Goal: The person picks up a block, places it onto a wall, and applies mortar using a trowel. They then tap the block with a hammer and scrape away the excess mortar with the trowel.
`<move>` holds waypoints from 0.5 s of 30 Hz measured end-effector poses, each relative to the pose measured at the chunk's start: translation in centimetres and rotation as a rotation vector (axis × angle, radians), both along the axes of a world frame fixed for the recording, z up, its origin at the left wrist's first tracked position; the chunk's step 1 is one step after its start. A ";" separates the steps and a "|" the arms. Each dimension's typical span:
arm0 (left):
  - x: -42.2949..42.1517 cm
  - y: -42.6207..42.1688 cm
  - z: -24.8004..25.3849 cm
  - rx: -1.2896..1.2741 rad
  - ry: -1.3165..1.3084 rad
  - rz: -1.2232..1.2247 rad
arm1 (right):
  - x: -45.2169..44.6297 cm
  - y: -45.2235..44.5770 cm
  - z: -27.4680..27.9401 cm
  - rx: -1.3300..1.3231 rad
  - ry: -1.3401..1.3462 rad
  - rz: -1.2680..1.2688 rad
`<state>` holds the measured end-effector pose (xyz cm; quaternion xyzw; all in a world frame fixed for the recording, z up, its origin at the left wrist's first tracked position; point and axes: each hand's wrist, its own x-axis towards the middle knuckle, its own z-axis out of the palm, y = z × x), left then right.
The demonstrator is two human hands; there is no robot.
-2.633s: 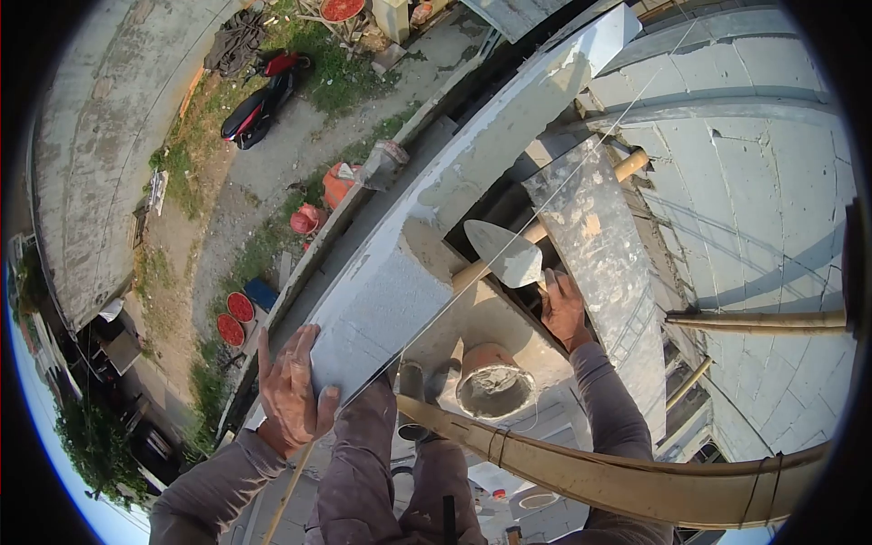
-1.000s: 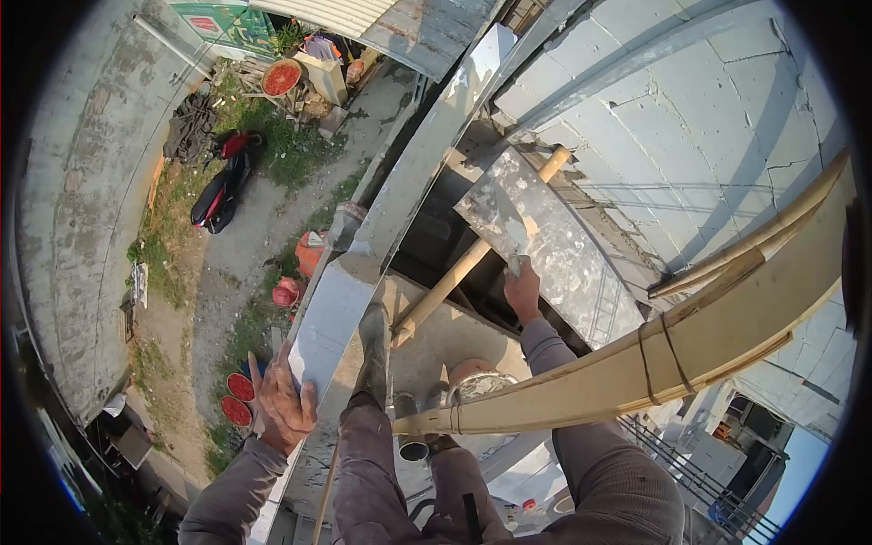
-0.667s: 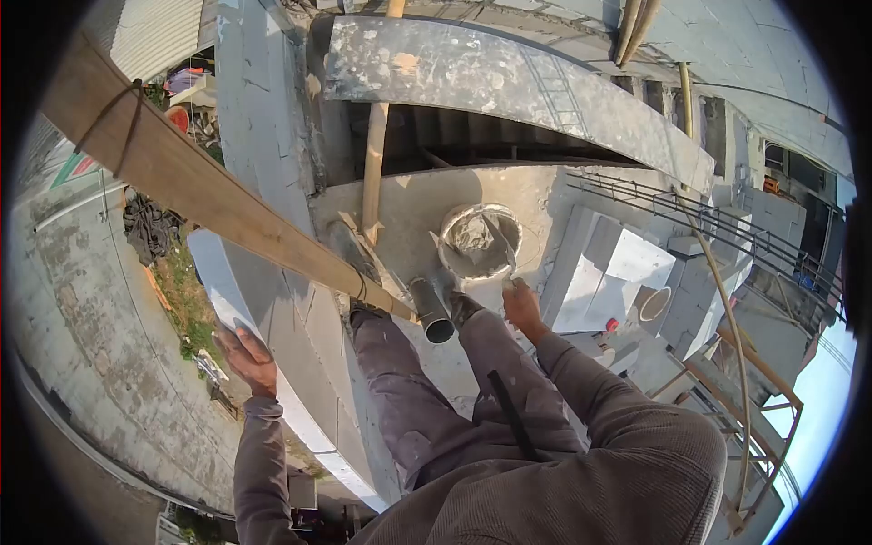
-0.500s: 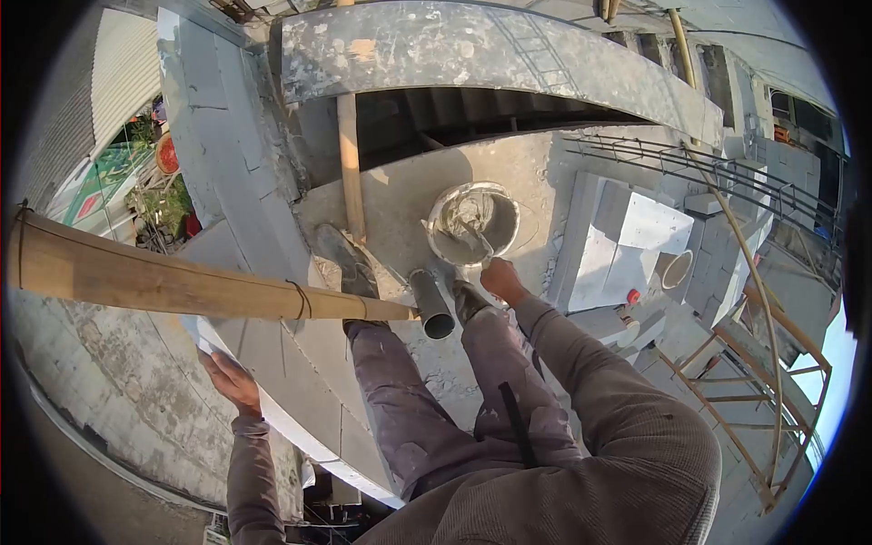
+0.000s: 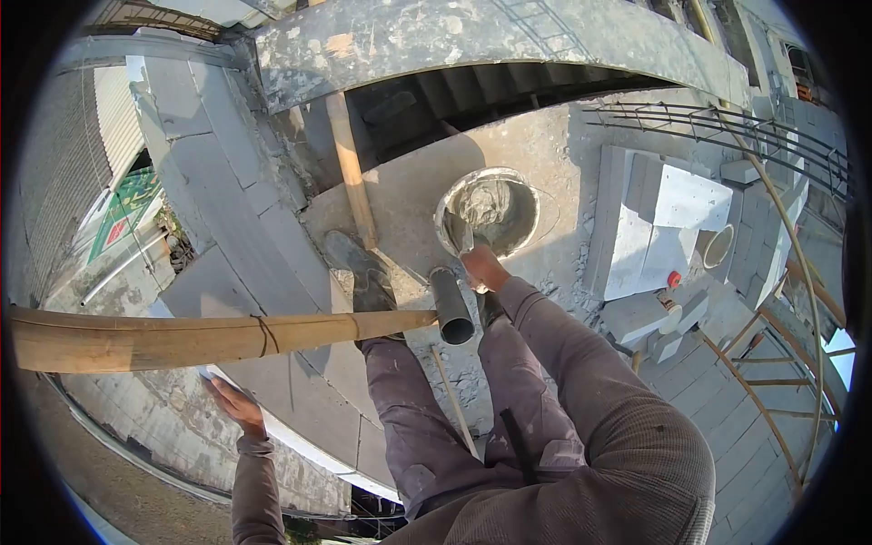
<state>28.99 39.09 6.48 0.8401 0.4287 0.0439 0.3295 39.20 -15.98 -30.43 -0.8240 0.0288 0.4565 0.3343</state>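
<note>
My right hand [image 5: 484,269] is closed round the handle of a trowel [image 5: 467,238], whose blade dips into a round bucket [image 5: 442,218] of grey mortar [image 5: 486,202]. The bucket stands on the concrete floor, just beyond my boots. On the left, my left hand [image 5: 236,405] rests with its fingers apart against the outer edge of a block wall [image 5: 318,427]. A dark pipe [image 5: 451,309] stands upright between my legs, just below the bucket.
A bamboo pole [image 5: 163,341] crosses from the left to the pipe. Beyond the bucket lie a dark opening [image 5: 436,95] and a stained board [image 5: 472,34]. Light blocks [image 5: 636,227] are stacked at the right, near steel bars [image 5: 708,127]. Another bamboo pole [image 5: 350,168] leans over the opening.
The view has swung from the wall and street side to the floor. My right hand has moved with the trowel from the board into the bucket. My left hand stays at the wall's edge.
</note>
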 end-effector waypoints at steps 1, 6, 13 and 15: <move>0.2 -0.1 0.0 0.010 0.017 0.006 | 0.4 0.7 2.2 0.055 0.065 -0.147; 0.1 -0.2 -0.2 0.026 0.000 0.031 | 2.5 4.7 13.5 0.030 0.219 -0.558; 0.1 -0.5 -0.2 0.259 0.113 -0.145 | 3.0 5.6 16.6 0.037 0.351 -0.603; 0.2 -0.4 0.1 0.261 0.088 -0.094 | 3.4 3.6 18.7 0.085 0.398 -0.593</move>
